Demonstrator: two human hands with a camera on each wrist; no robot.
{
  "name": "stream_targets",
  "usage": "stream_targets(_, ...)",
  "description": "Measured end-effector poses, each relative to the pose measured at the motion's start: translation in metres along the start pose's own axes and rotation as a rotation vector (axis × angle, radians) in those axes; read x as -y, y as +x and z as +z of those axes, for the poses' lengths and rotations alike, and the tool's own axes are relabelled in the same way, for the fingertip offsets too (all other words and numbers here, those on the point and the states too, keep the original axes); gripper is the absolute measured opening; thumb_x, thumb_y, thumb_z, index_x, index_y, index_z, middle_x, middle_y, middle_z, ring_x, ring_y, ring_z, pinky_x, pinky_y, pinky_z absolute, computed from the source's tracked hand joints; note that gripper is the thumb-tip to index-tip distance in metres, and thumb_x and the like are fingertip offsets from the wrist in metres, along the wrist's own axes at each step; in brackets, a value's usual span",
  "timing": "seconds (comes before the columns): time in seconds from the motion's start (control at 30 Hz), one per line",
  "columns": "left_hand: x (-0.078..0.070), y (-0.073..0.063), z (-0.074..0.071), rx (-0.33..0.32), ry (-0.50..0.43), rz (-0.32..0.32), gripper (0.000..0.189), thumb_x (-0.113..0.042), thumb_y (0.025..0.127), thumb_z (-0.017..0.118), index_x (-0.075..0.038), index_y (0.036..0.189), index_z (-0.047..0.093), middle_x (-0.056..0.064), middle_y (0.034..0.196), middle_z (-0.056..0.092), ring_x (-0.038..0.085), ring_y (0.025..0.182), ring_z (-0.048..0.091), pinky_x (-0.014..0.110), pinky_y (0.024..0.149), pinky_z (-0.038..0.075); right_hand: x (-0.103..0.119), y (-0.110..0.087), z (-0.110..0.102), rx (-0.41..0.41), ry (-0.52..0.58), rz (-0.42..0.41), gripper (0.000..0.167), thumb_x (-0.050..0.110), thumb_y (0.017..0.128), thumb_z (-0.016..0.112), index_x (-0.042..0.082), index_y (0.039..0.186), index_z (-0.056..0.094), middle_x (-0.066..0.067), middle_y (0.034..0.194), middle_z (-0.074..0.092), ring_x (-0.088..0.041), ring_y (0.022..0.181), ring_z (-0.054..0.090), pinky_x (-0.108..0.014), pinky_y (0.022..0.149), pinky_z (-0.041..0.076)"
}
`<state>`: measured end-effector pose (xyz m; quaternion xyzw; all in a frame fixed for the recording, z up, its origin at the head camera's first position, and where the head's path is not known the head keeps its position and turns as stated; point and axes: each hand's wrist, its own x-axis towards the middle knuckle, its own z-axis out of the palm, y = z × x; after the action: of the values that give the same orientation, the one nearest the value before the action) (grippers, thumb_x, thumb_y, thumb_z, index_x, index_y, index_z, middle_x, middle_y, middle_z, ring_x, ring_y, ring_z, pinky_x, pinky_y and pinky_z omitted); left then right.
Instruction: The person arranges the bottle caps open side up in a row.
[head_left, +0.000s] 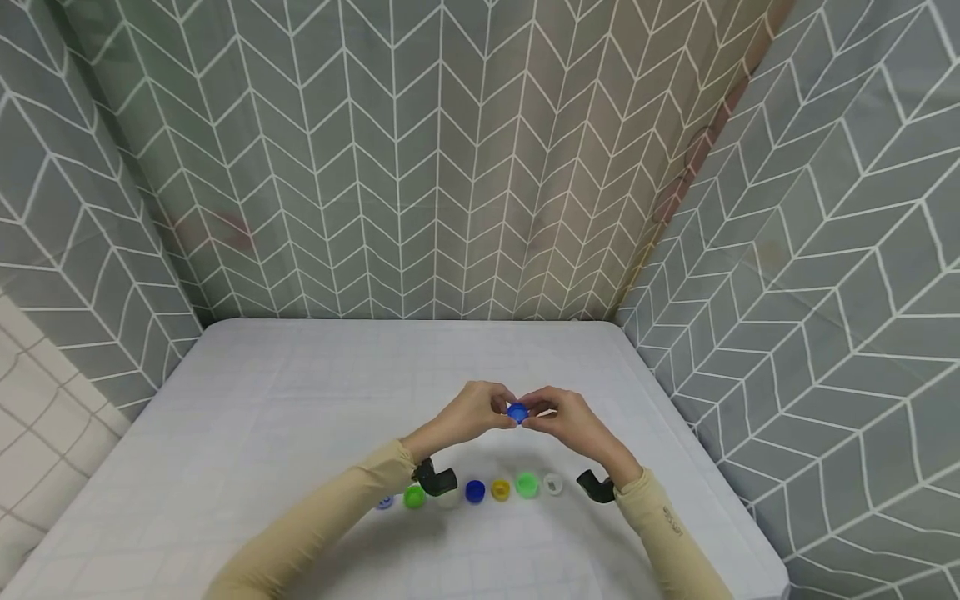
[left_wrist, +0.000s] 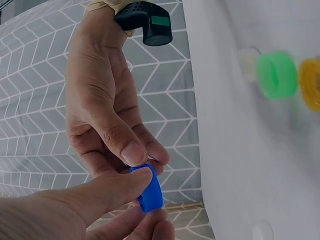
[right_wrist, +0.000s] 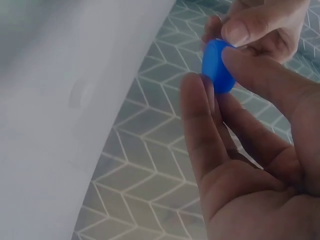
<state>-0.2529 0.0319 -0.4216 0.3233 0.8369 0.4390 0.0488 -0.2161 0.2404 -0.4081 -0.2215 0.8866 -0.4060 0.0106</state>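
Both hands hold a small blue bottle cap (head_left: pixel 517 412) above the white table. My left hand (head_left: pixel 472 410) pinches its left side between thumb and fingers, and my right hand (head_left: pixel 568 422) pinches the opposite side. In the left wrist view the blue cap (left_wrist: pixel 152 192) stands on edge, with the thumb of the left hand (left_wrist: pixel 65 202) on its rim. From the right wrist, the blue cap (right_wrist: pixel 218 66) shows between the thumb and fingers of the right hand (right_wrist: pixel 265 165), while the left hand (right_wrist: pixel 267 25) touches its far edge.
Below the hands, a row of caps lies on the white table (head_left: pixel 300 375): a pale blue one (head_left: pixel 385 502), green (head_left: pixel 414 497), white (head_left: pixel 449 499), dark blue (head_left: pixel 475 492), yellow (head_left: pixel 500 490), light green (head_left: pixel 527 485) and another white (head_left: pixel 553 484). Patterned curtains (head_left: pixel 412 167) surround the table.
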Motion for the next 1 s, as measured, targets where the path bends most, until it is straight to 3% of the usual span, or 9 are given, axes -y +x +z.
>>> stream_targets(0.4,-0.029,0.022,0.048,0.040,-0.055,0.002,0.030,-0.013,0.080,0.078,-0.001,0.107,0.070,-0.001,0.078,0.068,0.002,0.066,0.059,0.017,0.060,0.050,-0.023,-0.045,-0.034,-0.042,-0.009,0.069,0.031,0.015,0.087,0.072,0.002,0.114,0.066,-0.011,0.105,0.068,-0.018,0.088,0.063,-0.028,0.079,0.055)
stream_targets(0.63,-0.038,0.030,0.079,0.069,0.009,0.026,0.028,-0.013,0.081,0.077,0.000,0.104,0.070,0.001,0.081,0.069,0.001,0.068,0.057,0.015,0.059,0.048,-0.038,-0.065,-0.047,-0.001,-0.066,0.115,0.028,0.015,0.087,0.071,0.003,0.112,0.066,-0.008,0.101,0.068,-0.013,0.083,0.060,-0.021,0.074,0.052)
stream_targets(0.73,-0.038,0.032,0.090,0.069,0.108,0.035,0.028,-0.018,0.079,0.079,-0.004,0.102,0.072,-0.001,0.083,0.067,0.002,0.071,0.054,0.015,0.062,0.045,-0.044,-0.069,-0.049,0.037,-0.081,0.119,0.027,0.013,0.087,0.071,0.002,0.111,0.065,-0.008,0.100,0.068,-0.013,0.083,0.060,-0.021,0.072,0.052)
stream_targets(0.9,-0.033,0.029,0.107,0.054,0.391,0.061,0.029,-0.032,0.076,0.082,-0.015,0.098,0.076,-0.005,0.084,0.065,0.006,0.076,0.052,0.022,0.069,0.038,-0.052,-0.073,-0.043,0.112,-0.106,0.129,0.025,0.008,0.083,0.071,0.002,0.107,0.065,-0.007,0.098,0.067,-0.009,0.080,0.057,-0.020,0.069,0.049)
stream_targets(1.0,-0.029,0.025,0.117,0.055,0.478,0.065,0.029,-0.036,0.075,0.082,-0.018,0.096,0.076,-0.007,0.084,0.064,0.007,0.076,0.052,0.024,0.069,0.035,-0.055,-0.074,-0.037,0.144,-0.144,0.137,0.024,0.004,0.080,0.071,0.001,0.103,0.064,-0.007,0.092,0.065,-0.007,0.077,0.054,-0.020,0.066,0.047)
